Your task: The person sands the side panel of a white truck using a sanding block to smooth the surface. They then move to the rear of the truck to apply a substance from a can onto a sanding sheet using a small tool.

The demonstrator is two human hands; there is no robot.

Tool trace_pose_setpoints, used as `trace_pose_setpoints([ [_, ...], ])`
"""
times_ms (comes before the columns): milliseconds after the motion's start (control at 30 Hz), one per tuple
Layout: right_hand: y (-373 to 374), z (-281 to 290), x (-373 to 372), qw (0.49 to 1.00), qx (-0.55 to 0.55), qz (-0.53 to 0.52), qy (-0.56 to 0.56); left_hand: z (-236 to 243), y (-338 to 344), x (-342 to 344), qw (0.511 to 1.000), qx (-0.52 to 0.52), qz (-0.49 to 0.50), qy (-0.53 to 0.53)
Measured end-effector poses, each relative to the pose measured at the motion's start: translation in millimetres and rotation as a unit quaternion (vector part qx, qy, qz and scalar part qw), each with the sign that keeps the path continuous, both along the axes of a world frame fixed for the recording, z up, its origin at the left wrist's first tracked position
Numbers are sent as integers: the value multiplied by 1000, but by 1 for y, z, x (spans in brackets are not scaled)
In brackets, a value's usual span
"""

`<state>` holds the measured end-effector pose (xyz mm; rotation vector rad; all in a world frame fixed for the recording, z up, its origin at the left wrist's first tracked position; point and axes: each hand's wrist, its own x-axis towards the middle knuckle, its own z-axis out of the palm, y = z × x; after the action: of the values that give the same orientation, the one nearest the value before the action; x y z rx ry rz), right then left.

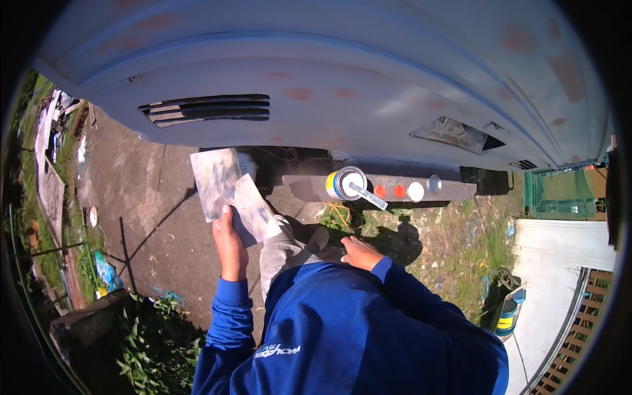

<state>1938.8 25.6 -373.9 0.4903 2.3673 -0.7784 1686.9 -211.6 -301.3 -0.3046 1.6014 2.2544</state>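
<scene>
My left hand (pixel 228 245) is closed on two thin rectangular plates. The upper-left plate (pixel 214 178) and the lower-right plate (pixel 249 214) overlap, and both are smeared with white and grey. Near my lap, my right hand (pixel 361 253) rests with its fingers stretched out and nothing visible in it. Ahead of that hand lies a narrow board (pixel 299 189). On it stands a round tin (pixel 334 185) with a yellow and blue side. A whitish flat spatula (pixel 368 195) lies across the tin's rim and sticks out toward me.
A grey body panel (pixel 217 72) with reddish patches and a slotted vent (pixel 210 108) spans the far side. Two red discs (pixel 399 191), a white disc (pixel 415 191) and a small round container (pixel 434 184) sit along the board. Leafy plants (pixel 158 345) grow at lower left.
</scene>
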Motion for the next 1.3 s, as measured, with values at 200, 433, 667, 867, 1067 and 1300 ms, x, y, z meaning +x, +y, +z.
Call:
trace_pose_setpoints([
  [200, 69, 35, -14, 941, 182, -97, 267, -17, 29, 35, 998, -16, -34, -41],
  [433, 111, -18, -53, 957, 112, -240, 118, -9, 58, 63, 990, -67, -110, -60],
  [667, 124, 33, -45, 947, 262, -53, 178, -42, 43, 62, 987, -104, -101, -66],
  [867, 132, 68, -64, 926, 338, 19, 167, -42, 48, 61, 987, -123, -84, -51],
  [1067, 124, 34, -83, 927, 322, 33, 187, -29, 52, 62, 979, -168, -109, -33],
  [1300, 125, -23, -75, 950, 150, -48, 270, -49, 60, 62, 968, -209, -134, 40],
])
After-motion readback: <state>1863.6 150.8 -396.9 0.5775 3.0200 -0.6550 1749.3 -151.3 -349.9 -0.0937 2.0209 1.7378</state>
